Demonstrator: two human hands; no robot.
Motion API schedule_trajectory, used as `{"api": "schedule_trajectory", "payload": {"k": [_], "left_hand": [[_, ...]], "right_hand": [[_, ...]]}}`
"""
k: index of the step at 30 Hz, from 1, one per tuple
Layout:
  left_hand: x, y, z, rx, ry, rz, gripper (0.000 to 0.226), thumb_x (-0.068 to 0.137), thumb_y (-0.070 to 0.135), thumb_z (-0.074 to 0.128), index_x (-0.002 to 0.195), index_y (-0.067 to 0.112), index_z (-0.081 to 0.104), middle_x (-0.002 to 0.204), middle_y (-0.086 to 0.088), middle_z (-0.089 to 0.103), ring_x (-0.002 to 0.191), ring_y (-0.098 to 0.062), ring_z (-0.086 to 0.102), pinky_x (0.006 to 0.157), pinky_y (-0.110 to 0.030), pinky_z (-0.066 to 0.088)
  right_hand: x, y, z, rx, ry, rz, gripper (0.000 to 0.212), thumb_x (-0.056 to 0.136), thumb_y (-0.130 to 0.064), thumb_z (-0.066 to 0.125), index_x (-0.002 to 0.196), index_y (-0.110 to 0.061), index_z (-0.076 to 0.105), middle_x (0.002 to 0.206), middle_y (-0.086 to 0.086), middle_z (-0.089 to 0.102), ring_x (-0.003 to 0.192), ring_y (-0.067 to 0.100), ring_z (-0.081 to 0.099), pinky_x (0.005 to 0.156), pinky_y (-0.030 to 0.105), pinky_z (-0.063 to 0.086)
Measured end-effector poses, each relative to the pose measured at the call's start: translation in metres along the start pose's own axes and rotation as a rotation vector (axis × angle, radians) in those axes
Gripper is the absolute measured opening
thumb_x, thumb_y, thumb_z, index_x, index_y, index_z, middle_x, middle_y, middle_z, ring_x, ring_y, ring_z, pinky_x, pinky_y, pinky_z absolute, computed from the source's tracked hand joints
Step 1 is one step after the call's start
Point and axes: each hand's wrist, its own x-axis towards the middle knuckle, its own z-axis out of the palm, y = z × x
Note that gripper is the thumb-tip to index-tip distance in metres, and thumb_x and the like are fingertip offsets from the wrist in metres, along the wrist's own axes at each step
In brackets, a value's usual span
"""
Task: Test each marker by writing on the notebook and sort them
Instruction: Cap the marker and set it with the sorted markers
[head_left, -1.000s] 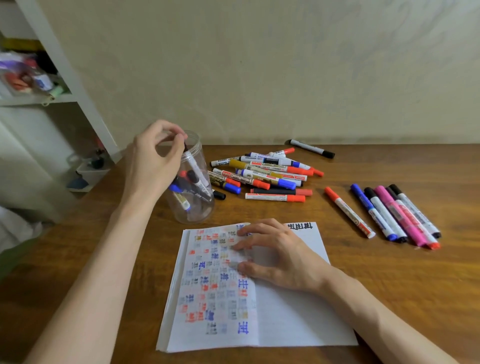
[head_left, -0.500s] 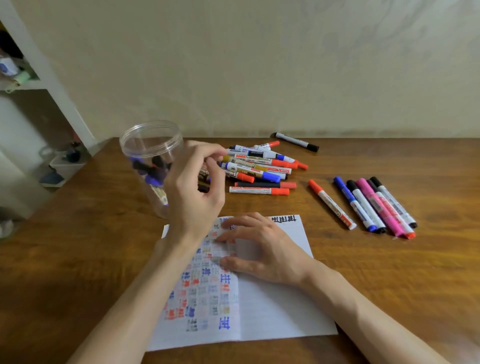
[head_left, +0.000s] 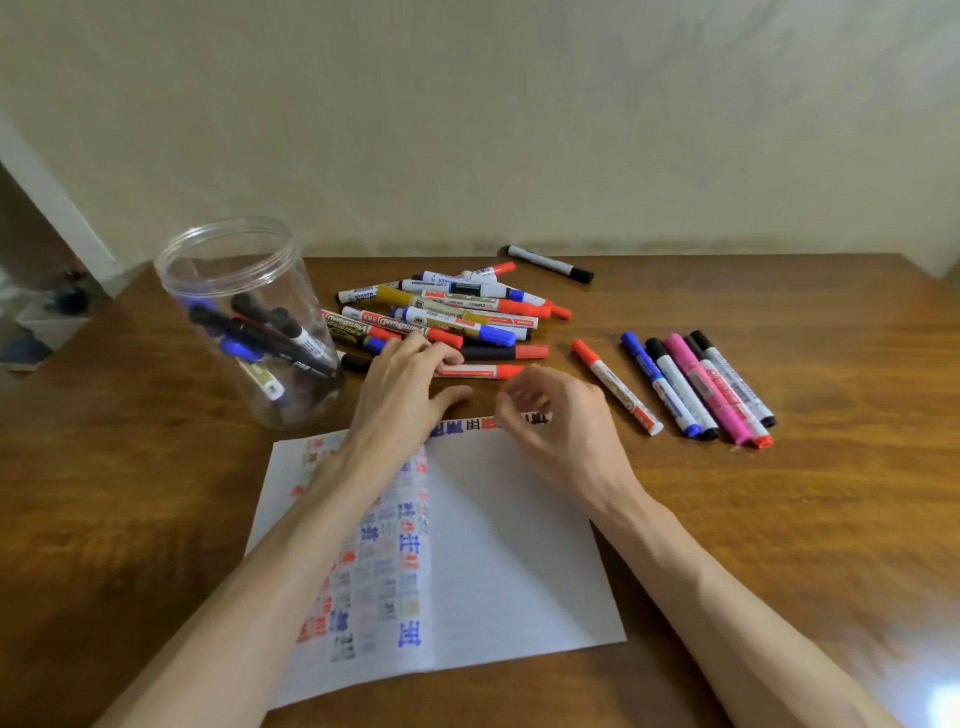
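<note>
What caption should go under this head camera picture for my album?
Left hand touches a red marker by the pile; right hand hovers over the notebook.

We see the open notebook (head_left: 509, 545), its left page bearing coloured marks; beyond it a marker pile (head_left: 457, 312); rightward, a row of markers (head_left: 696, 384).

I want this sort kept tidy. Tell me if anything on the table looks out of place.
One black-capped marker lies alone by the wall, behind the jumbled pile. A red marker lies apart from the right-hand row. The jar stands upright.
</note>
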Motion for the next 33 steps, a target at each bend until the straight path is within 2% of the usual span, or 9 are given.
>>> {"api": "schedule_trajectory", "payload": {"k": [3, 5, 9, 14, 17, 20, 23, 27, 33], "left_hand": [[0.001, 0.003, -0.003, 0.04, -0.047, -0.002, 0.044, 0.093, 0.041, 0.072, 0.133, 0.028, 0.061, 0.108, 0.003, 0.058, 0.106, -0.016, 0.055, 0.091, -0.031, 0.047], [0.0, 0.005, -0.005, 0.086, -0.091, 0.02, 0.047, 0.095, 0.045, 0.068, 0.139, 0.031, 0.057, 0.086, 0.007, 0.058, 0.09, -0.014, 0.06, 0.085, -0.031, 0.053], [0.002, 0.004, -0.006, 0.153, -0.176, -0.004, 0.052, 0.098, 0.055, 0.058, 0.147, 0.039, 0.049, 0.097, 0.001, 0.072, 0.09, -0.018, 0.069, 0.079, -0.036, 0.059], [-0.003, 0.01, -0.008, 0.14, -0.142, -0.01, 0.042, 0.093, 0.07, 0.052, 0.113, 0.033, 0.057, 0.088, 0.008, 0.068, 0.076, -0.011, 0.065, 0.058, -0.021, 0.043], [-0.006, 0.011, -0.004, 0.123, -0.056, -0.011, 0.047, 0.093, 0.074, 0.043, 0.104, 0.03, 0.056, 0.09, 0.006, 0.071, 0.076, -0.011, 0.066, 0.055, -0.02, 0.043], [-0.009, 0.013, -0.007, -0.052, 0.026, -0.065, 0.041, 0.095, 0.068, 0.048, 0.102, 0.029, 0.054, 0.086, 0.009, 0.065, 0.074, -0.008, 0.064, 0.057, -0.018, 0.045], [-0.012, 0.01, -0.009, -0.342, 0.065, -0.122, 0.027, 0.096, 0.042, 0.068, 0.112, 0.028, 0.05, 0.092, 0.013, 0.061, 0.082, -0.007, 0.066, 0.066, -0.025, 0.055], [-0.014, 0.011, -0.018, -0.701, -0.05, -0.019, 0.037, 0.1, 0.005, 0.062, 0.127, 0.023, 0.046, 0.111, 0.006, 0.071, 0.079, -0.016, 0.074, 0.066, -0.036, 0.063], [-0.02, 0.022, -0.022, -0.615, -0.127, 0.11, 0.063, 0.09, 0.014, 0.078, 0.142, 0.029, 0.046, 0.117, 0.008, 0.075, 0.09, -0.003, 0.075, 0.077, -0.021, 0.061]], "right_hand": [[0.004, 0.009, -0.003, 0.001, 0.073, 0.11, 0.008, 0.094, -0.021, 0.074, 0.101, -0.022, 0.071, 0.093, -0.01, 0.068, 0.082, 0.001, 0.064, 0.07, 0.019, 0.053], [0.005, 0.012, -0.002, -0.012, 0.123, 0.146, 0.013, 0.093, -0.021, 0.074, 0.105, -0.023, 0.07, 0.099, -0.007, 0.065, 0.087, 0.007, 0.065, 0.071, 0.028, 0.058], [0.008, 0.015, -0.001, -0.071, 0.143, 0.196, 0.022, 0.092, -0.022, 0.075, 0.113, -0.026, 0.068, 0.116, -0.002, 0.061, 0.12, 0.023, 0.061, 0.088, 0.044, 0.06], [0.008, 0.016, -0.005, -0.062, 0.141, 0.212, 0.027, 0.093, -0.02, 0.074, 0.119, -0.023, 0.068, 0.115, -0.002, 0.061, 0.095, 0.008, 0.06, 0.081, 0.029, 0.057], [0.008, 0.016, -0.004, -0.067, 0.077, 0.204, 0.028, 0.093, -0.021, 0.075, 0.12, -0.022, 0.068, 0.113, -0.002, 0.061, 0.097, 0.009, 0.061, 0.08, 0.025, 0.056], [0.008, 0.015, -0.005, -0.07, 0.037, 0.195, 0.025, 0.094, -0.022, 0.075, 0.118, -0.021, 0.07, 0.111, -0.003, 0.063, 0.101, 0.011, 0.062, 0.083, 0.027, 0.056], [0.007, 0.016, -0.006, -0.05, 0.074, 0.176, 0.018, 0.095, -0.022, 0.073, 0.114, -0.022, 0.072, 0.105, -0.006, 0.066, 0.097, 0.008, 0.062, 0.081, 0.027, 0.057], [0.008, 0.01, -0.009, 0.153, 0.07, 0.18, 0.019, 0.102, -0.034, 0.067, 0.109, -0.021, 0.077, 0.093, -0.013, 0.071, 0.086, -0.004, 0.063, 0.067, 0.009, 0.047], [0.005, -0.006, -0.015, 0.527, 0.046, 0.223, 0.027, 0.102, -0.04, 0.067, 0.088, -0.02, 0.078, 0.071, -0.011, 0.071, 0.064, -0.003, 0.057, 0.061, 0.012, 0.042]]}}
